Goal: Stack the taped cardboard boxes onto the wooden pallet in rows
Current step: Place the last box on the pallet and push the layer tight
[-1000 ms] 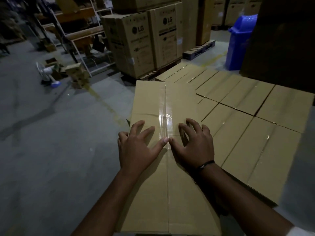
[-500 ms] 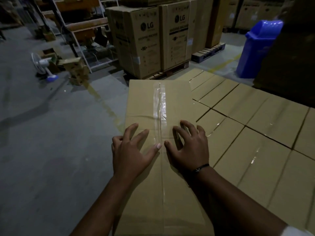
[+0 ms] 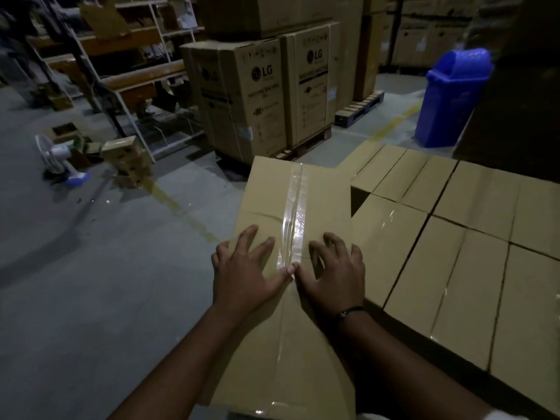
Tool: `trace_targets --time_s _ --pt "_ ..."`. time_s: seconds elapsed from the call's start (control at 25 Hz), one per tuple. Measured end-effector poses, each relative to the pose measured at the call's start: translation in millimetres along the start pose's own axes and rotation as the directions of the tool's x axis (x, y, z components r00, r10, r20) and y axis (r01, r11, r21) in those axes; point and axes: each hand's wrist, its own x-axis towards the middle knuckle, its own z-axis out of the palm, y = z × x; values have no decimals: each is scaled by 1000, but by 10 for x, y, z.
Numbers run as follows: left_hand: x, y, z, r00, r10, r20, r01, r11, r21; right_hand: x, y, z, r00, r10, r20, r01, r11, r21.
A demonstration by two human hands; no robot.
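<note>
A long taped cardboard box (image 3: 281, 344) lies in front of me, its clear tape seam (image 3: 295, 207) running away from me. My left hand (image 3: 245, 271) presses flat on its top left of the seam, fingers spread. My right hand (image 3: 336, 274) presses on the top right of the seam, fingers bent with tips down, thumbs nearly touching. To the right several taped boxes (image 3: 460, 237) sit packed in rows at about the same height. The pallet under them is hidden.
Large LG cartons (image 3: 257, 95) stand on a pallet ahead. A blue bin (image 3: 451, 95) is at the right rear. Metal shelving (image 3: 121, 71), a fan (image 3: 57, 159) and small boxes (image 3: 128, 162) lie at the left. Grey floor stretches to the left.
The view has risen and swung right. The box under my hands now sits apart from the far rows, with a dark gap showing at its right far side. Both hands stay pressed on top.
</note>
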Motion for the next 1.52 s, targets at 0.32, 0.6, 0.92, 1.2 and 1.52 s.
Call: trace_targets --time_s 0.32,0.6,0.92,1.2,1.52 --pt "1136 -804 560 972 124 198 -123 992 -18 840 -282 887 997 75 -13 -75 995 -59" --pt "2382 -1038 1183 923 194 332 -204 979 -5 1810 -99 1563 985 174 -10 -175 983 -58" --pt "3425 -1019 1900 806 284 519 -299 953 -57 2672 356 2112 943 325 78 -317 943 -101" --pt "4254 -896 2707 630 408 661 -401 899 -173 3233 870 2485 850 510 132 -491 857 -154" --pt "4945 -656 3332 451 546 706 -515 805 -294 3760 1245 2590 724 679 123 -642 729 -237"
